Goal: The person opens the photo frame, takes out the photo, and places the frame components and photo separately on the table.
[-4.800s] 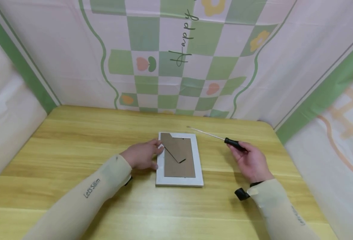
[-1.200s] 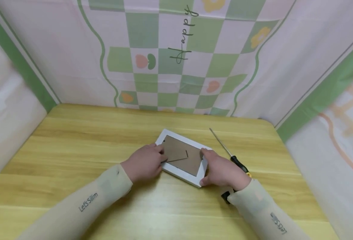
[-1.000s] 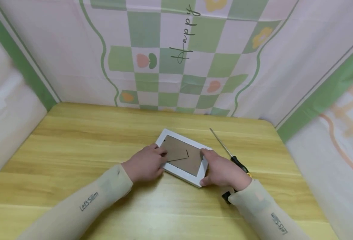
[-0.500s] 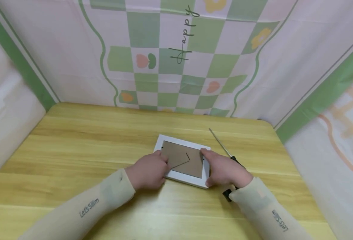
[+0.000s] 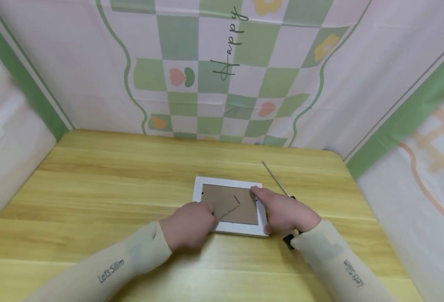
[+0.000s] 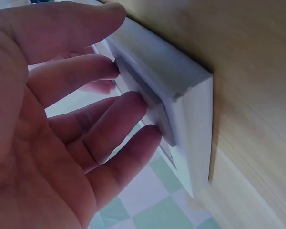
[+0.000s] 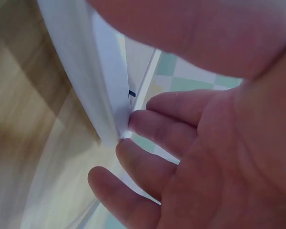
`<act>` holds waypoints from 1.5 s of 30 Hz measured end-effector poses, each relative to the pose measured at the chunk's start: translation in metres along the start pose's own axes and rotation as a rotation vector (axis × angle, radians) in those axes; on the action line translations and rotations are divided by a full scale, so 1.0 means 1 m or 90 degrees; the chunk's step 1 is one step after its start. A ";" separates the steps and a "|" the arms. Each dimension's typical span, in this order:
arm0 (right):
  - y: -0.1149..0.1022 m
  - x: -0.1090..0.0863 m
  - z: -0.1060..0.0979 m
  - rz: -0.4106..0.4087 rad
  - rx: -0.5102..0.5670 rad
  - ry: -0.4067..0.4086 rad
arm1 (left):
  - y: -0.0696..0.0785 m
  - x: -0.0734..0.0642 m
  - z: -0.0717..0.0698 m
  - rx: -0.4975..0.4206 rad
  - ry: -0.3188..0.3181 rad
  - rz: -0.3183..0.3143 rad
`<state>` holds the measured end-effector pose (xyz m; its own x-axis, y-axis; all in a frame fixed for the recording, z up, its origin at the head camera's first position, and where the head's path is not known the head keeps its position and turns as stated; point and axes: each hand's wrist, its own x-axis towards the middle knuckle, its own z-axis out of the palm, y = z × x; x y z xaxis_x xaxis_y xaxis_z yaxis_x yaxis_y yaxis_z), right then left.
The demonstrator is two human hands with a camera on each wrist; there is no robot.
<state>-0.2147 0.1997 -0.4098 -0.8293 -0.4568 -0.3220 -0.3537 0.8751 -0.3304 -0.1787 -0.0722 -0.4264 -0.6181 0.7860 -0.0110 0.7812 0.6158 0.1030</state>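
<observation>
A white picture frame (image 5: pixel 241 228) lies back side up on the table, its long side running left to right. Its brown backing board (image 5: pixel 223 195) carries a dark bent line. With curled fingers, my left hand (image 5: pixel 191 224) grips the near left corner; in the left wrist view its fingertips touch a grey raised edge (image 6: pixel 155 102) inside the rim. My right hand (image 5: pixel 284 209) holds the frame's right end, thumb and fingers spread along it. Behind the right hand lies a screwdriver (image 5: pixel 277 179), its shaft pointing away and most of its handle hidden.
The wooden table (image 5: pixel 112 188) meets a patterned cloth (image 5: pixel 184 42) at its back edge, and cloth hangs on both sides as well. A black wrist strap piece (image 5: pixel 288 241) sticks out below my right wrist.
Earlier my right hand held the screwdriver; now that tool lies on the table. The frame has turned from lengthwise to crosswise. Lately its left end has swung towards me with the left hand.
</observation>
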 end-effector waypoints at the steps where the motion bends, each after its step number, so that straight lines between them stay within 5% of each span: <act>1: 0.000 0.000 0.000 0.001 -0.002 0.001 | 0.001 0.000 0.000 0.002 0.002 0.002; 8: -0.005 0.001 -0.003 -0.008 -0.026 0.007 | 0.005 -0.001 0.002 -0.009 0.005 0.010; 23: -0.005 0.000 0.001 0.002 -0.056 0.009 | 0.009 -0.011 0.008 0.091 0.031 0.007; 28: -0.006 0.000 0.000 0.006 -0.059 0.004 | 0.000 -0.017 0.004 -0.011 0.062 0.020; 32: -0.007 0.001 0.000 0.000 -0.069 0.003 | -0.012 -0.020 -0.004 -0.054 0.083 -0.030; 38: -0.006 0.003 0.001 0.009 -0.071 0.003 | -0.027 -0.025 -0.013 -0.053 0.008 -0.124; 45: -0.007 0.003 0.001 0.025 -0.055 -0.008 | -0.043 -0.022 -0.007 -0.138 -0.061 -0.145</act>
<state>-0.2140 0.1923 -0.4096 -0.8381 -0.4234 -0.3440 -0.3579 0.9026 -0.2391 -0.1993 -0.1167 -0.4238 -0.7554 0.6378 -0.1504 0.5810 0.7580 0.2965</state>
